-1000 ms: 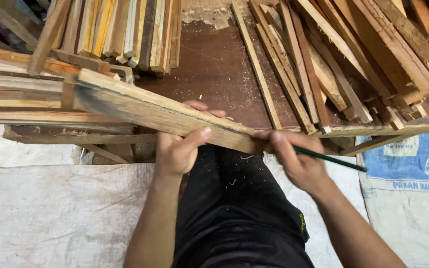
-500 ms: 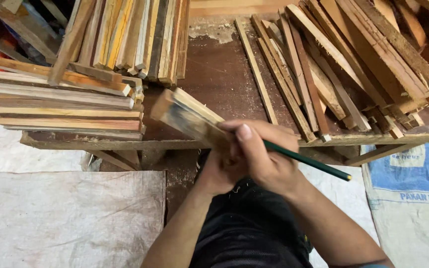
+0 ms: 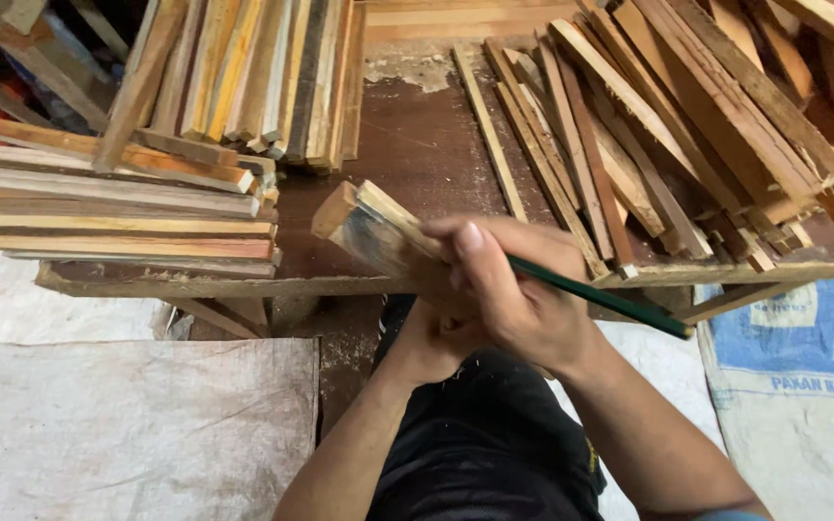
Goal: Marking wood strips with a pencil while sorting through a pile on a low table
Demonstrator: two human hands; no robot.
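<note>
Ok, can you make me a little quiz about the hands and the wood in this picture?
1. True or false: the right hand holds a green pencil.
2. What does the left hand grip? A) a hammer B) a wooden board C) a saw
3. Fill in: the stack of flat boards lies on the ____ side of the workbench.

Key: 1 true; 2 B; 3 left.

one head-worn camera looks steeply down, close above the right hand (image 3: pixel 518 294) and left hand (image 3: pixel 427 342), facing the workbench (image 3: pixel 417 154) just beyond them.
</note>
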